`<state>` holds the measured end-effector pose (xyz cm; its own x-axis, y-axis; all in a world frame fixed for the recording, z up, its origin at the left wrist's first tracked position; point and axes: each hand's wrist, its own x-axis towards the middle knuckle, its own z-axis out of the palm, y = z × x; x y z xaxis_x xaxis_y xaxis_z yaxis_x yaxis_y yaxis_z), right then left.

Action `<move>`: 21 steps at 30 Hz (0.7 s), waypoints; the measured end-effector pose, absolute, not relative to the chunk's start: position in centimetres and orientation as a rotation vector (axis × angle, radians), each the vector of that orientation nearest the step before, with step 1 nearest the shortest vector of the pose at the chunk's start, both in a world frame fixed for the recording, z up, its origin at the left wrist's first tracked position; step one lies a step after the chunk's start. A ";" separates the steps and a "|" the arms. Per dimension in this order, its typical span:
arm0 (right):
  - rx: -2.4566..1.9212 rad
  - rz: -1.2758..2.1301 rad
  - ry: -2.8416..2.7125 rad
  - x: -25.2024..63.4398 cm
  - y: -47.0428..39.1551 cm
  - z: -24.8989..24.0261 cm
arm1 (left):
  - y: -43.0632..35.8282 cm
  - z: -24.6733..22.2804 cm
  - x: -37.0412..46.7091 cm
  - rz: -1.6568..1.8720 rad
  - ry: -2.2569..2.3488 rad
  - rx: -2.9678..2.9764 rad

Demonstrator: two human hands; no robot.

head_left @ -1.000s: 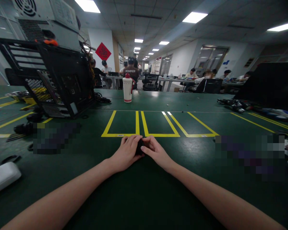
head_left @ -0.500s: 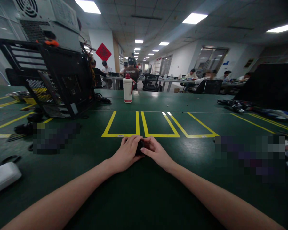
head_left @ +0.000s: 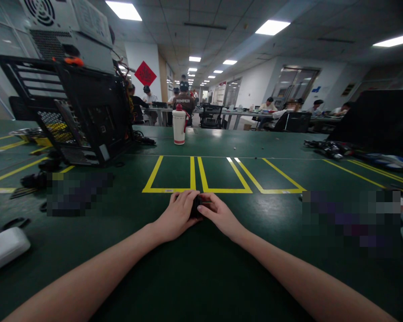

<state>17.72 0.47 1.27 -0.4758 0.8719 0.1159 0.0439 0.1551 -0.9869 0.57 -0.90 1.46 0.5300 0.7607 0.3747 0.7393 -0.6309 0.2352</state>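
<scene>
1. My left forearm point(head_left: 97, 273): bare to the view's lower edge, slim, smooth in outline, tapering.
2. My right forearm point(head_left: 298, 273): likewise bare, matching taper.
3. My left hand point(head_left: 177, 212): bare, slender-fingered.
4. My right hand point(head_left: 221, 217): bare, similar slim build; thumbnail point(head_left: 199, 208) visible, finer detail too small to tell.

A small black thing point(head_left: 197, 208) is held between the left hand point(head_left: 177, 214) and the right hand point(head_left: 221, 215), a bit below the middle of the frame. The hands hide most of it, so its shape is unclear.
</scene>
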 end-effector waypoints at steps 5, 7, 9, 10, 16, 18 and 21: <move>-0.784 1.435 -1.701 17.7 0.5 0.9 | -0.9 1.4 0.6 0.716 1.321 2.716; -0.783 1.442 -1.686 17.6 0.5 0.8 | -0.9 1.4 0.6 0.721 1.323 2.721; -0.792 1.444 -1.665 17.6 0.5 0.7 | -0.9 1.4 0.7 0.717 1.332 2.732; -0.795 1.439 -1.658 17.5 0.4 0.7 | -0.9 1.4 0.7 0.716 1.337 2.738; -0.866 1.389 -1.681 17.6 0.3 1.2 | -0.8 1.4 0.7 0.721 1.338 2.725; -0.881 1.388 -1.694 17.7 0.3 1.4 | -0.8 1.3 0.7 0.719 1.335 2.718; -0.833 1.430 -1.701 17.8 0.3 1.4 | -0.8 1.3 0.7 0.716 1.333 2.721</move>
<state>17.78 0.34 1.38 -0.5074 0.8511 0.1349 0.0136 0.1645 -0.9863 0.69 -0.85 1.27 0.5276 0.7549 0.3895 0.7419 -0.6329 0.2216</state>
